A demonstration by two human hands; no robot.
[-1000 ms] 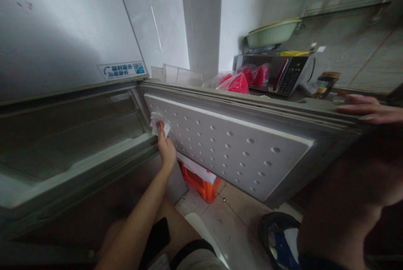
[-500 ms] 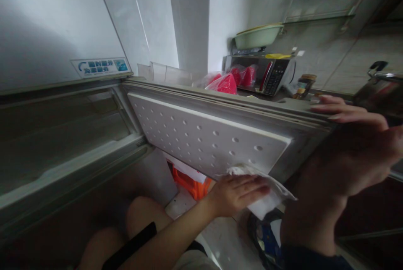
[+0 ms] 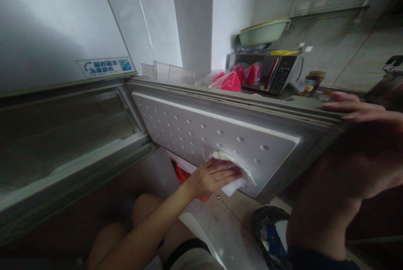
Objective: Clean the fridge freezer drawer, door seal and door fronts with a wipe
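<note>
Along the dimpled panel's lower edge: left hand (image 3: 215, 175) lay spread over a thin white crumpled sheet (image 3: 234, 186), cloth or paper, could not tell which. It kept hold of the sheet with long, nearly straight fingers, pressing it toward the pale grey, dimpled plastic panel (image 3: 185, 133).
Sheet's place: on the panel's outer half, at the lower edge, well short of the hinge side; one flap hung below the fingers.
Door's top edge, outer corner: right hand (image 3: 373, 116) had its fingers laid over the grey ribbed-edged door (image 3: 239, 105). Thumb and palm in shadow; gripping or merely steadying, could not tell.
Wiping, done well: looked to call for flat, even pressure from the whole finger spread, the loose flap tucked under, and each dimple worked round rather than skimmed. Steady counter-hold at the outer corner should stop the door swinging.
Seams: grooves in the door's top edge and the panel's raised border probably wanted a folded sheet edge.
Beyond the top edge: red plastic-bagged things (image 3: 228, 82), black microwave (image 3: 278, 74) with a pale green basin (image 3: 264, 33) above it.
Hinge side: grey-walled compartment (image 3: 94, 152) stood uncovered beside the panel's inner edge.
</note>
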